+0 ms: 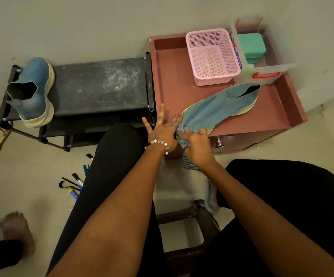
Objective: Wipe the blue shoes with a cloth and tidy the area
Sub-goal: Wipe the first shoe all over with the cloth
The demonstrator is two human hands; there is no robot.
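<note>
Wiping step in hand. Blue knit shoe lies on its side on the reddish cabinet surface, toe toward the person. Left hand steadies the toe, fingers spread straight. Right hand grips a bunched blue cloth against the toe; cloth tail hangs below. Second blue shoe stands on the black shoe rack, well apart. Pens scattered on floor. Next, likely: work cloth along upper toward heel, then tidying
</note>
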